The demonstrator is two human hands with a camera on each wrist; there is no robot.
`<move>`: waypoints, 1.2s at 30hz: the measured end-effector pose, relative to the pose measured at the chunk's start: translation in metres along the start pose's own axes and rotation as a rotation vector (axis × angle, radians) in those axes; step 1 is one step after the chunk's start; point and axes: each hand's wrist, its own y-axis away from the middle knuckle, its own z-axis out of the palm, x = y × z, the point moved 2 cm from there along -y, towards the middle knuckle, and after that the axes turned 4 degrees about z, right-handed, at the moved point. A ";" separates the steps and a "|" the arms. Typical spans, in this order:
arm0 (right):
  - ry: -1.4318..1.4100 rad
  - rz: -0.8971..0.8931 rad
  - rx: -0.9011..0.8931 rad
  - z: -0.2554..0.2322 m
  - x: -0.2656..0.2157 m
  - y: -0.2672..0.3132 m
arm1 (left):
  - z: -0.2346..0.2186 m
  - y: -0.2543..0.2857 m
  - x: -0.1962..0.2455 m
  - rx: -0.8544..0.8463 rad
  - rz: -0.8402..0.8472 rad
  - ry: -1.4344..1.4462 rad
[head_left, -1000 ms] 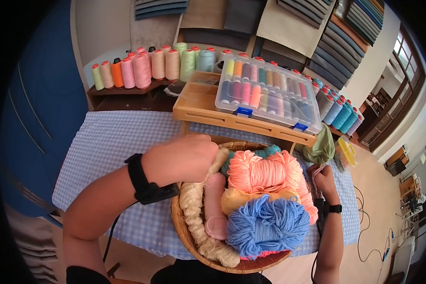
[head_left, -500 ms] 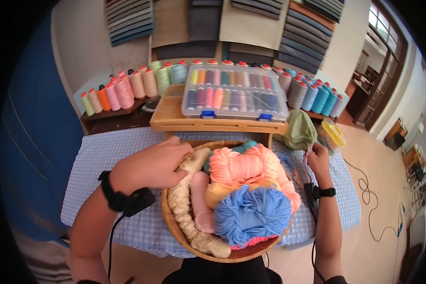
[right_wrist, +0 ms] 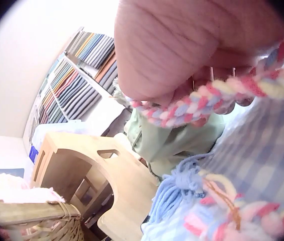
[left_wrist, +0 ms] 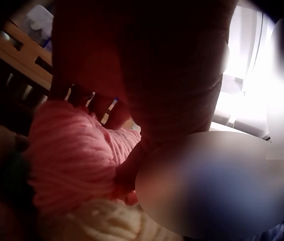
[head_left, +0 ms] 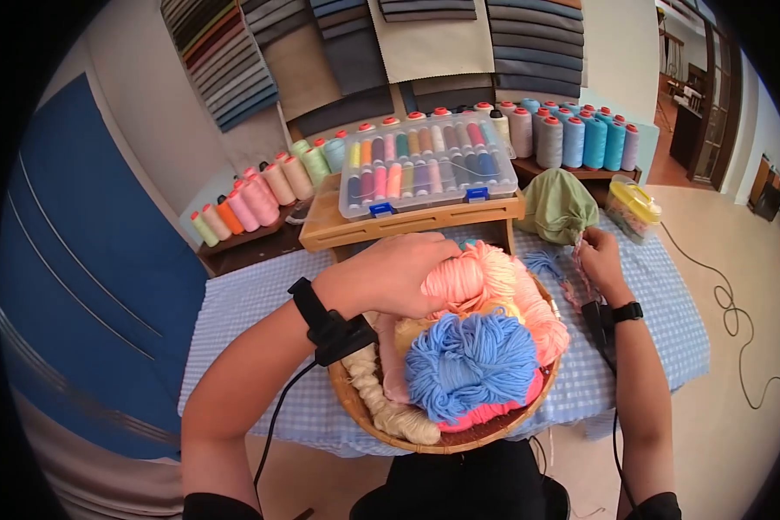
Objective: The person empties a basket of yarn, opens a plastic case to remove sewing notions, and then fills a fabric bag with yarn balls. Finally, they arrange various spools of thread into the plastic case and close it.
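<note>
My left hand [head_left: 403, 273] reaches over the round wicker basket [head_left: 345, 400] and grips a peach yarn skein [head_left: 456, 281] by its narrow middle. In the left wrist view the fingers and thumb curl round the skein [left_wrist: 71, 155]. A blue skein [head_left: 472, 364] lies in front, with a twisted cream skein [head_left: 394, 414] at the basket's left side. My right hand [head_left: 602, 264] pinches a braided cord [right_wrist: 202, 103] of pink, white, yellow and blue yarn. Close behind it sits a gathered green cloth bag [head_left: 556, 204]. A blue tassel [right_wrist: 179, 183] lies below the hand.
Behind the basket, a wooden stand [head_left: 407, 227] carries a clear case of thread spools [head_left: 425, 169]. Rows of thread cones [head_left: 594, 143] line the back on both sides. A yellow-lidded tub [head_left: 634, 208] stands on the checked cloth [head_left: 667, 321] at right; a cable [head_left: 732, 321] trails across the floor.
My left hand has moved right from the cream skein at the basket's left rim onto the peach skein and taken hold of it. My right hand stays at the cord. The head view has shifted.
</note>
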 end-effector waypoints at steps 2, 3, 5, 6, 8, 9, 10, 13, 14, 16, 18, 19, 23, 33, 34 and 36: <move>0.012 0.011 -0.008 -0.001 -0.004 0.001 | -0.014 0.007 0.005 0.015 -0.013 -0.008; -0.003 0.014 -0.008 0.001 -0.003 0.000 | -0.020 0.011 0.007 0.039 -0.016 0.001; 0.015 -0.020 -0.020 0.002 -0.001 -0.001 | -0.024 0.026 -0.002 0.001 -0.062 -0.015; -0.001 -0.002 -0.027 0.002 -0.004 0.001 | -0.024 0.031 -0.007 -0.030 -0.099 -0.022; -0.008 -0.012 -0.033 0.003 -0.004 0.002 | -0.011 0.035 -0.015 -0.022 -0.083 0.016; -0.010 -0.029 -0.040 0.003 -0.004 0.003 | -0.003 0.037 -0.017 -0.006 -0.069 0.055; -0.008 -0.029 -0.038 0.003 -0.005 0.004 | 0.005 0.037 -0.017 -0.004 -0.066 0.038; -0.007 0.046 -0.086 0.003 -0.004 0.003 | 0.005 0.040 -0.013 0.069 -0.029 0.038; -0.024 0.041 -0.094 0.004 -0.001 0.002 | 0.003 0.040 -0.008 0.071 -0.024 0.042; -0.041 0.037 -0.100 0.005 0.001 0.002 | -0.014 0.042 0.012 0.318 0.035 0.042; -0.039 0.042 -0.105 0.006 0.004 0.001 | -0.020 0.040 0.029 0.224 0.043 0.054; -0.042 0.046 -0.112 0.006 0.004 0.001 | -0.020 0.040 0.037 0.128 0.047 0.060; -0.079 0.089 -0.128 0.004 -0.007 0.005 | 0.010 0.043 0.045 -0.093 -0.059 0.068; -0.037 0.066 -0.134 0.005 -0.005 0.004 | 0.020 0.046 0.044 -0.012 -0.025 -0.016; -0.038 0.085 -0.142 0.005 -0.006 0.005 | 0.019 0.047 0.044 -0.012 -0.024 -0.015; -0.024 0.070 -0.136 0.005 -0.004 0.004 | 0.011 0.050 0.044 0.064 -0.016 -0.019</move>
